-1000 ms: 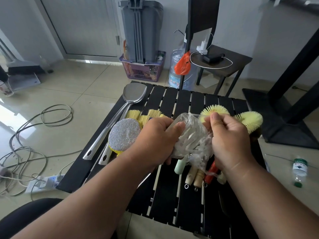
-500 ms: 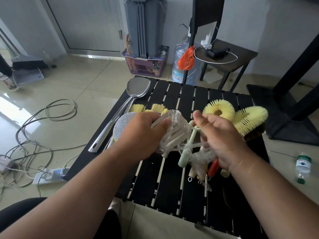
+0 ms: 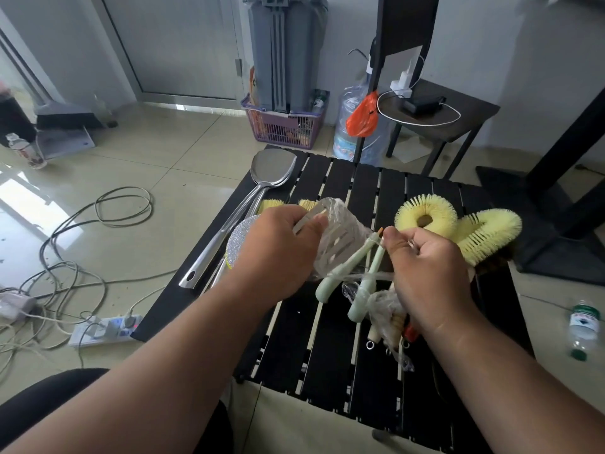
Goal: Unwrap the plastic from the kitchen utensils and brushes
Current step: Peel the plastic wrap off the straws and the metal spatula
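Above the black slatted table (image 3: 327, 339), my left hand (image 3: 278, 253) grips the plastic-wrapped heads of a bundle of pale green utensils (image 3: 340, 247). Its green handles (image 3: 363, 290) stick out toward me, bound by a stretched strip of clear plastic. My right hand (image 3: 429, 270) pinches that plastic and pulls it to the right; more crumpled plastic (image 3: 383, 309) hangs under it. Two yellow looped brushes (image 3: 425, 214) lie just beyond my right hand. Wooden brush handles (image 3: 396, 326) lie beneath it, partly hidden.
Steel spatulas (image 3: 242, 208) lie along the table's left side beside a glittery silver scrubber (image 3: 239, 240) and yellow bristles (image 3: 271, 204). Cables and a power strip (image 3: 104, 329) cover the floor at left. A plastic bottle (image 3: 584, 329) lies on the floor right; a side table (image 3: 451, 116) stands behind.
My hands have drawn apart. The plastic has come off the green handles, which now stick out bare, and a strip of it stretches between the bundle and my right hand.
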